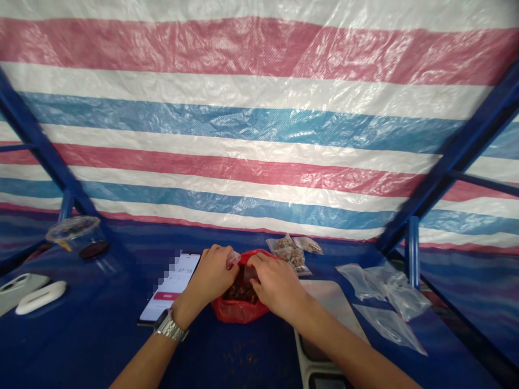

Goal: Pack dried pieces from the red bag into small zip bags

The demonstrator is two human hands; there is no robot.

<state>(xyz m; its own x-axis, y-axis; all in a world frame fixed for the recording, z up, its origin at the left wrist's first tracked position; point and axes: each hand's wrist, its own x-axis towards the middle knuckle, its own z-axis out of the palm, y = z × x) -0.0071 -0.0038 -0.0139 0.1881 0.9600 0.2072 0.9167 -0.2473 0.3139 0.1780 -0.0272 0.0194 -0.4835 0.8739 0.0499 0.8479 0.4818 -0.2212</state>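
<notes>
A red plastic bag stands open on the blue table, with brown dried pieces inside. My left hand, with a metal-band watch on its wrist, is at the bag's left rim, its fingers closed on a small clear plastic bag. Over the right side of the opening is my right hand, fingers curled in over the brown pieces; a bit of clear plastic shows between its thumb and fingers. Both hands seem to hold the same clear bag, partly hidden by the fingers.
Filled small bags lie behind the red bag. A scale sits under my right forearm, with clear bags farther right. A phone is at the left; beyond it are a plastic tub and a white case.
</notes>
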